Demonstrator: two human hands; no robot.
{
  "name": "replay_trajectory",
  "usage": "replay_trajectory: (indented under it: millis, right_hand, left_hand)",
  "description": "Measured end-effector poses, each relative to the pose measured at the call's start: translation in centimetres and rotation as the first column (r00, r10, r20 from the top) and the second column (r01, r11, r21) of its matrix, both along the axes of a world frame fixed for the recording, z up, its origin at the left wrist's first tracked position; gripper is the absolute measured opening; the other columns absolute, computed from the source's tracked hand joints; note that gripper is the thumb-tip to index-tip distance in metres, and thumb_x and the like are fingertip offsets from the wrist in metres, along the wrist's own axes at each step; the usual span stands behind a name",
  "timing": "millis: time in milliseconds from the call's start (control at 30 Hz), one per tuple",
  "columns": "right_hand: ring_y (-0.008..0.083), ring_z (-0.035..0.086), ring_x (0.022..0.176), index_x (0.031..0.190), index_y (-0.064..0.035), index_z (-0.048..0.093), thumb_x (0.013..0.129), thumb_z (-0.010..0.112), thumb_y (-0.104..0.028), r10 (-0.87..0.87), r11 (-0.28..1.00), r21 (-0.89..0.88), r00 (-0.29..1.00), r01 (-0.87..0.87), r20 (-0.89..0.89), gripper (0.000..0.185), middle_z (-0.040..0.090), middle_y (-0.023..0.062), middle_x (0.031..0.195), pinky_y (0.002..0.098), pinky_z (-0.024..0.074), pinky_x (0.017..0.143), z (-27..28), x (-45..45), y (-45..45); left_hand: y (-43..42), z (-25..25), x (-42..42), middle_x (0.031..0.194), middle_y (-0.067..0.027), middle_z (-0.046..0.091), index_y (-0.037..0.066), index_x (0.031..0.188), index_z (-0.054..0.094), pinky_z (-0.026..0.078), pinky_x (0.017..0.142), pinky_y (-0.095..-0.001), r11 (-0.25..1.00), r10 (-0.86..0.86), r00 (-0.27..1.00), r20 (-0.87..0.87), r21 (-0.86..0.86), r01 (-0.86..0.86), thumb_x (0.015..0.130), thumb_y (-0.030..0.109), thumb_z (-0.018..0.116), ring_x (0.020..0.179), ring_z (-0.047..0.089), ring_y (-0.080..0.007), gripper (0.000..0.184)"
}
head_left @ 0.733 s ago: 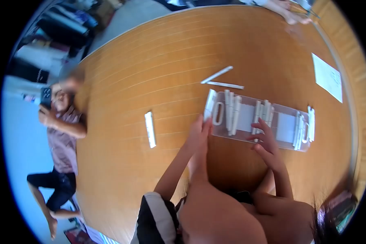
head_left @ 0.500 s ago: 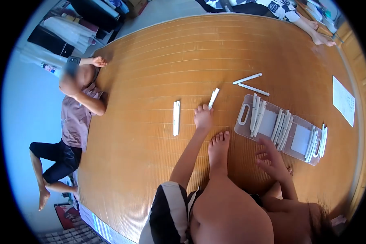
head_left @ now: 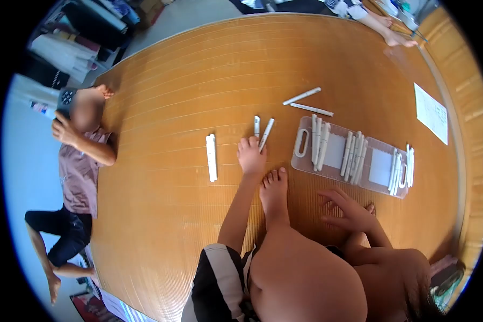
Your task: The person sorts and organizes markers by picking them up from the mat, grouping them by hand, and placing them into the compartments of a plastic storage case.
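My left hand point(head_left: 251, 156) rests low on the mat with its fingers curled over the lower ends of two white pens point(head_left: 266, 134), which fan apart beyond the fingertips. To its left lies a small bundle of white pens point(head_left: 212, 158) side by side. My right hand point(head_left: 350, 210) hovers near my knee, empty, fingers apart. Above it is a clear plastic case point(head_left: 335, 175) with groups of white pens point(head_left: 354, 156) lying across it. Two more pens point(head_left: 312, 110) lie beyond the case's left end.
A sheet of paper point(head_left: 431, 114) lies at the right of the brown mat point(head_left: 172, 96). At the left edge a person point(head_left: 79, 177) holds a phone. Another person's legs point(head_left: 383, 27) show at the top right. My bare foot point(head_left: 275, 190) is beside my left hand.
My left hand has moved left from the case and lowered its pens to the mat, where they now spread apart. My right hand has drawn back from the case towards my body.
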State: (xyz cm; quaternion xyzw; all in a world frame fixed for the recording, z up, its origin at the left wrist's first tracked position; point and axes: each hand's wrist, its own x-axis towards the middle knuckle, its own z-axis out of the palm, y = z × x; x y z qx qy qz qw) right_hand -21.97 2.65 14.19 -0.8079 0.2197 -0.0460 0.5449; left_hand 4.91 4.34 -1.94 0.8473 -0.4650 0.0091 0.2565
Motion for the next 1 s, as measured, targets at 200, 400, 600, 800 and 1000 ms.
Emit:
replay_trajectory:
  millis: [200,400,600,800,1000]
  right_hand:
    - [0.0264,0.049,0.087,0.117,-0.0019,0.036,0.076,0.058,-0.022,-0.009,0.996,-0.093,1.000,0.010,0.014,0.051,0.042,0.0154,0.098,0.0319,0.0402,0.076,0.7,-0.3,-0.2]
    - [0.0272,0.047,0.097,0.121,-0.0097,0.035,0.076,0.057,-0.029,0.007,0.993,-0.117,0.999,-0.012,-0.043,0.053,0.035,0.0173,0.116,0.0331,0.0410,0.078,-1.5,0.0,-0.6]
    - [0.0241,0.046,0.101,0.125,-0.0087,0.032,0.082,0.050,-0.025,0.028,0.996,-0.087,0.993,-0.038,-0.111,0.050,0.035,0.0150,0.122,0.0328,0.0401,0.082,-1.9,-1.6,-1.3]
    - [0.0313,0.049,0.087,0.109,-0.0012,0.042,0.074,0.056,-0.025,-0.202,0.972,-0.155,0.967,0.179,-0.153,0.045,0.047,0.0170,0.094,0.0359,0.0407,0.076,-3.1,-3.4,-2.8]
    - [0.0335,0.042,0.101,0.115,-0.0015,0.037,0.070,0.062,-0.023,-0.686,0.717,-0.355,0.697,0.600,-0.207,0.056,0.041,0.0195,0.109,0.0357,0.0372,0.083,-5.6,-5.9,-4.8]
  left_hand:
    - [-0.1,0.7,-0.9,0.088,-0.0095,0.044,0.010,0.088,0.046,0.043,0.062,-0.0408,0.998,-0.057,0.990,-0.131,-0.005,0.057,0.066,0.026,0.065,0.075,0.050,-0.0305,0.033]
    - [-1.0,0.0,-1.0,0.086,-0.0122,0.046,0.008,0.090,0.048,0.042,0.065,-0.0396,0.991,-0.100,0.991,-0.089,-0.102,0.091,0.064,0.021,0.065,0.083,0.047,-0.0305,0.034]
    - [-2.0,0.4,-1.1,0.087,-0.0134,0.046,0.006,0.091,0.049,0.038,0.066,-0.0407,0.985,-0.146,0.983,0.112,-0.077,0.155,0.064,0.024,0.066,0.081,0.045,-0.0307,0.037]
    - [-3.6,2.0,-4.3,0.090,-0.0113,0.044,0.006,0.092,0.049,0.036,0.068,-0.0398,0.944,-0.246,0.954,0.171,-0.180,0.276,0.070,0.021,0.061,0.084,0.042,-0.0283,0.029]
    - [-5.2,3.9,-9.9,0.095,-0.0129,0.045,0.003,0.095,0.049,0.034,0.081,-0.0381,0.894,-0.402,0.915,-0.026,-0.229,0.386,0.071,0.016,0.061,0.092,0.042,-0.0291,0.029]
